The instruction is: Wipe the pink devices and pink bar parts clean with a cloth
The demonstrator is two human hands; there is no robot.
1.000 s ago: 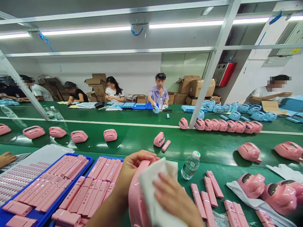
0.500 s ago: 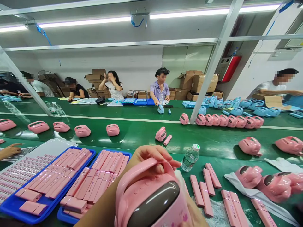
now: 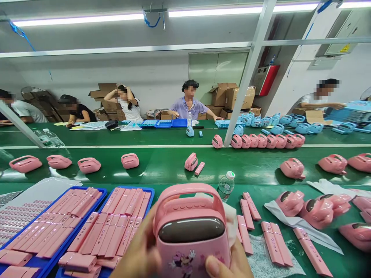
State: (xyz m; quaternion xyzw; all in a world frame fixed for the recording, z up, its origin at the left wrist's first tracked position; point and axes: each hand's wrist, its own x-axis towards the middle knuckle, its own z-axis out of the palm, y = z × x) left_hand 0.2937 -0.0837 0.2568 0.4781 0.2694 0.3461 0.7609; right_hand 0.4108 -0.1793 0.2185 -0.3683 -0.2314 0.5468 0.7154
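A pink plastic device with a carrying handle (image 3: 191,227) stands upright close in front of me. It has a dark oval window, round buttons on top and a cartoon figure on its front. My left hand (image 3: 145,247) grips its left side, the thumb smeared by motion. My right hand (image 3: 232,262) grips the lower right side, thumb pressed on the front. A white cloth or tissue (image 3: 232,220) shows behind the device by my right hand; how it is held is hidden.
Blue trays (image 3: 100,193) of pink bar-shaped pieces lie at left beside a sticker sheet (image 3: 26,220). A water bottle (image 3: 226,186), loose pink bars (image 3: 274,245) and more pink devices (image 3: 315,212) are at right. Pink devices line the green belt (image 3: 162,170). Several people sit opposite.
My left hand has come down from the handle to the device's left side. The device has turned from tilted to upright and faces me. The view has shifted right.
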